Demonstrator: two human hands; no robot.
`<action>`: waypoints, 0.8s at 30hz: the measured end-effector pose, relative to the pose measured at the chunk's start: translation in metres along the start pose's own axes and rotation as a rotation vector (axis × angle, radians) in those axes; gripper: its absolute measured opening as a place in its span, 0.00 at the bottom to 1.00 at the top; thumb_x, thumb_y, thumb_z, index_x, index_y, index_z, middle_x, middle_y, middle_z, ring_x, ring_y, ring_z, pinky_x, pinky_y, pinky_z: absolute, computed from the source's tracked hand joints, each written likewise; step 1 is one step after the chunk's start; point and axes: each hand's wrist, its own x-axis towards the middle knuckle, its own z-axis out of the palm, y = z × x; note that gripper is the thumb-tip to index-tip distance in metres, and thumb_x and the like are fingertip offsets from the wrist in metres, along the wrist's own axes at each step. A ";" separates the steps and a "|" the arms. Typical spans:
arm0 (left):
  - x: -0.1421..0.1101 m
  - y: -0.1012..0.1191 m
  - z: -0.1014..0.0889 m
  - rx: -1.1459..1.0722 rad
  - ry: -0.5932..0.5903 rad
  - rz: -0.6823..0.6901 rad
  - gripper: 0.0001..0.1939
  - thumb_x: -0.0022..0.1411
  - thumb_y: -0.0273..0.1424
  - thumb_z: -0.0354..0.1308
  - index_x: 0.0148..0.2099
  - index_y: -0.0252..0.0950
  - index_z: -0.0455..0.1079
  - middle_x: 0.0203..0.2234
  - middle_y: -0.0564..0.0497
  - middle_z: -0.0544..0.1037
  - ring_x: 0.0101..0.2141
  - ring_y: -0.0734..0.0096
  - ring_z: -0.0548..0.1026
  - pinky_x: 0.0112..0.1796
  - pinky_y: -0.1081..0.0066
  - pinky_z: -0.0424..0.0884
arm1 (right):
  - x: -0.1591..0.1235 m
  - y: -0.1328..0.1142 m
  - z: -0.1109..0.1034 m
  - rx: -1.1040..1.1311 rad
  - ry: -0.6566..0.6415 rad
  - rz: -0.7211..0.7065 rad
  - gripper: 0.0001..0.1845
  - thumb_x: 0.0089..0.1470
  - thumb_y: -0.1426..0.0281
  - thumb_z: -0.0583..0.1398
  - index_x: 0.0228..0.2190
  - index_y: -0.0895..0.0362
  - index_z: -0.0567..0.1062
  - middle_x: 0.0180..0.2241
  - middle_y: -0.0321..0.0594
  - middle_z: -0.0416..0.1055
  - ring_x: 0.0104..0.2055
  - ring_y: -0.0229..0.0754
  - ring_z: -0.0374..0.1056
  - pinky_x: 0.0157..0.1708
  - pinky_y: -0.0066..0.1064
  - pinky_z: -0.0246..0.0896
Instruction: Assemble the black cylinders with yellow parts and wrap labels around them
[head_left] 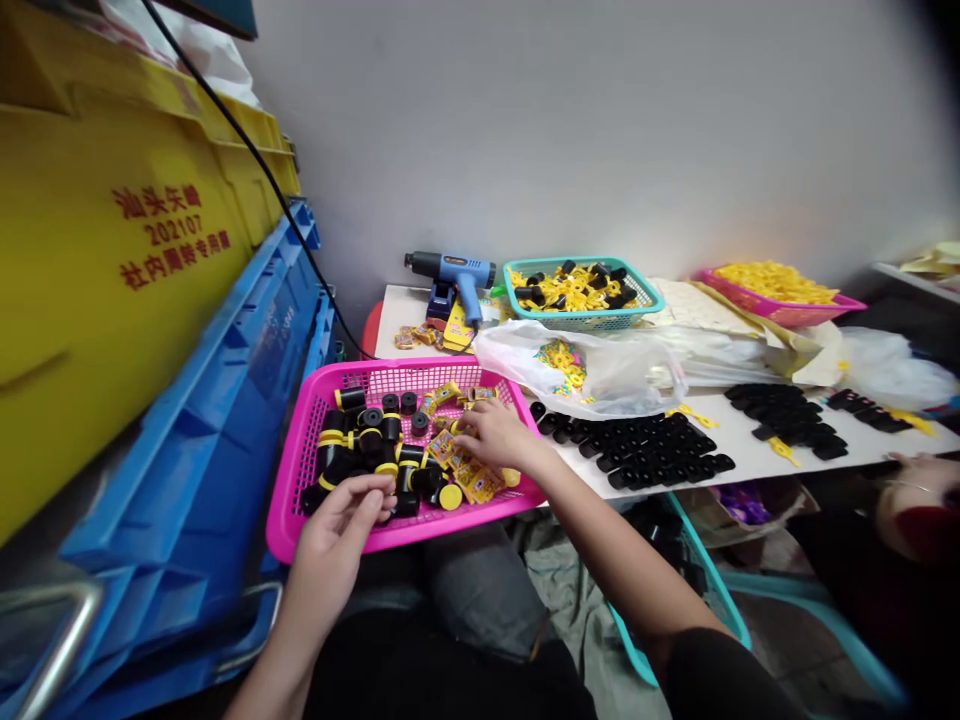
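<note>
A pink mesh basket point(289, 490) sits in front of me, over my lap and against the table. Black cylindrical pieces point(371, 440), several with yellow bands or ends, fill its left and middle. Yellow printed wrap labels point(476, 480) lie in its right part. My right hand point(495, 435) reaches over these labels, its fingertips closed on one near the basket's middle. My left hand point(337, 535) is at the front edge, beside the black pieces. Its fingers are loosely bent, the thumb a little apart from them, and I see nothing held there.
Behind stand a blue heat gun point(461, 275) and a teal basket point(585, 318) of yellow and black parts. A plastic bag point(622, 375) and rows of black parts point(637, 445) lie to the right. Blue crates point(202, 480) hem in the left; a person's hand point(919, 490) shows far right.
</note>
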 end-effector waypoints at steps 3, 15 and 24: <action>-0.001 0.001 0.003 0.009 -0.006 -0.001 0.18 0.52 0.45 0.63 0.37 0.36 0.75 0.32 0.47 0.80 0.34 0.64 0.78 0.38 0.67 0.76 | 0.007 -0.010 0.007 0.002 0.008 0.011 0.22 0.55 0.54 0.58 0.39 0.58 0.79 0.44 0.53 0.72 0.51 0.56 0.61 0.50 0.48 0.51; 0.006 0.007 0.021 0.099 0.012 0.104 0.16 0.55 0.41 0.60 0.42 0.36 0.73 0.39 0.45 0.79 0.41 0.62 0.77 0.43 0.64 0.74 | -0.018 -0.002 -0.007 0.528 0.166 0.020 0.14 0.57 0.63 0.56 0.31 0.59 0.78 0.30 0.39 0.76 0.32 0.39 0.69 0.34 0.29 0.60; 0.037 0.000 0.063 0.186 -0.129 0.008 0.25 0.49 0.30 0.61 0.52 0.36 0.67 0.23 0.55 0.75 0.27 0.68 0.76 0.34 0.67 0.73 | -0.045 -0.005 0.018 1.104 0.433 0.215 0.17 0.48 0.56 0.62 0.22 0.58 0.72 0.21 0.34 0.67 0.26 0.37 0.62 0.28 0.29 0.56</action>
